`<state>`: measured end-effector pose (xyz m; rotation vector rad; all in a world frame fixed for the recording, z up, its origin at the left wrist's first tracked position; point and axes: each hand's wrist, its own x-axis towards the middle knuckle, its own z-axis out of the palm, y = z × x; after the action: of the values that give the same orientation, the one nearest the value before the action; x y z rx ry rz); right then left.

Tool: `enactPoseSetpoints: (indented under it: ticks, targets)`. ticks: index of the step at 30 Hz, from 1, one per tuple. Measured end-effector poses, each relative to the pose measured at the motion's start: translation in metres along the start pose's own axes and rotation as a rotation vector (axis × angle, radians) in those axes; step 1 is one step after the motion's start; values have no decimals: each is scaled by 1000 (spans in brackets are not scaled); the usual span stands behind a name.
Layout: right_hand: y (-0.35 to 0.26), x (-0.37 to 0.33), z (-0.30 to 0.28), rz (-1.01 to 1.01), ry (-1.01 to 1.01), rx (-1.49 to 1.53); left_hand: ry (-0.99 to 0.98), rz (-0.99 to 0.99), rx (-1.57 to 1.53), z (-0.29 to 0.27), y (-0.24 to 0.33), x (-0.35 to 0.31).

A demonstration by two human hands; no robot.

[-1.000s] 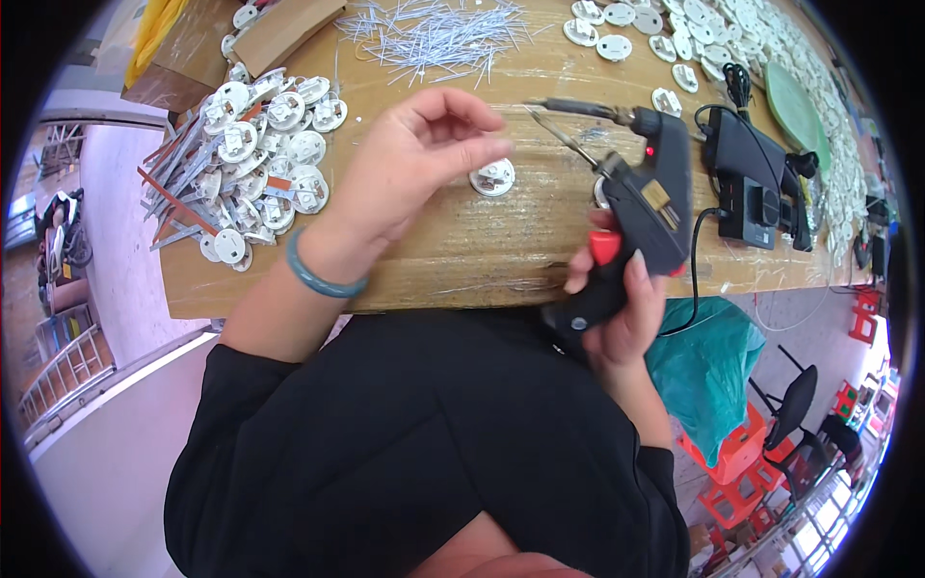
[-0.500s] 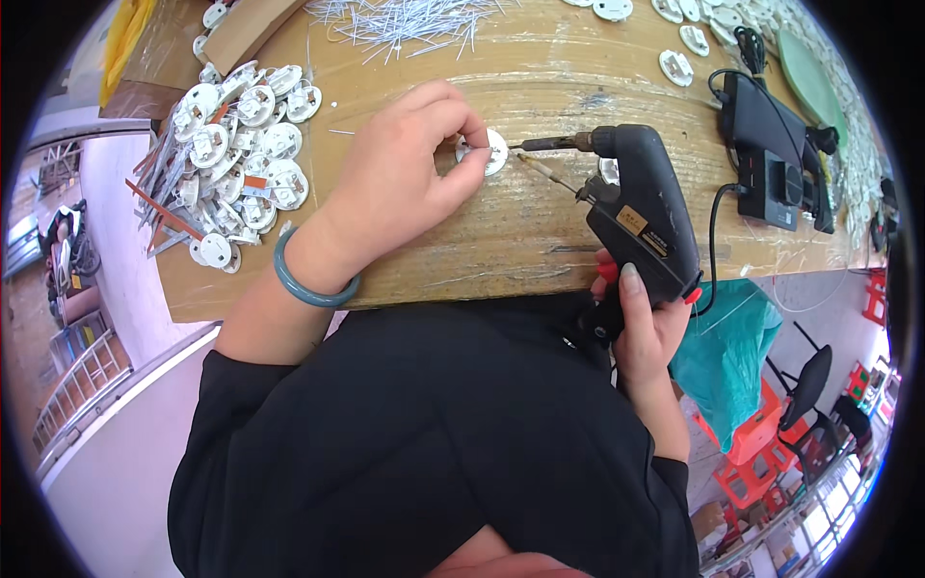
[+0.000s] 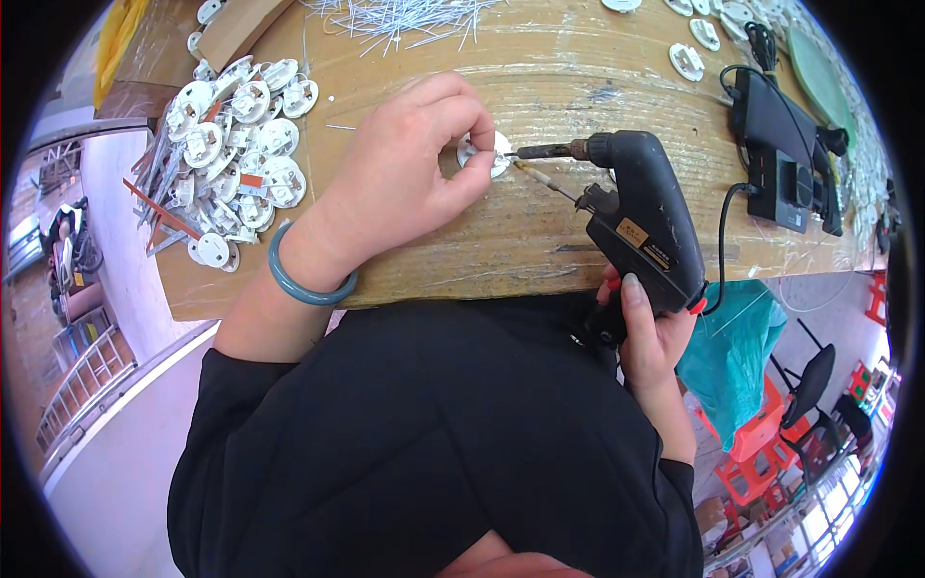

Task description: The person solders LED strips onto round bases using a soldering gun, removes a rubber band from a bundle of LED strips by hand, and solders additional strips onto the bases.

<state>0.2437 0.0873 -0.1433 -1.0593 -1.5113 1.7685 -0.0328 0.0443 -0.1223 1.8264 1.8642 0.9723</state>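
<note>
Partly under the left hand [image 3: 409, 159], its grasp unclear, lay a round white disc [image 3: 502, 144]. The right hand [image 3: 653, 337] gripped a matte-black soldering gun [image 3: 657, 207].

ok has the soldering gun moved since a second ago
Yes: the soldering gun has moved away from the pile of white sticks, and its tip is now close to the white disc.

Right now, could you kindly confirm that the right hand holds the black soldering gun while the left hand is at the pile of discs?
Not quite: the left hand is at the single disc near the gun's tip, not at the pile, as the head view shows. The right hand does hold the black soldering gun.
</note>
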Motion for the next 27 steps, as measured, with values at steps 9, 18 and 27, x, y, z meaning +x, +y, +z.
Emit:
enactPoseSetpoints:
  ticks: [9, 18, 27]
  targets:
    - [2, 1, 2, -87, -19, -40, -12, 19, -27, -1, 3, 0]
    - [3, 1, 0, -120, -1, -175, -21, 17, -19, 1, 5, 0]
    - [9, -2, 1, -337, -16, -363, 21, 17, 4, 4, 8, -1]
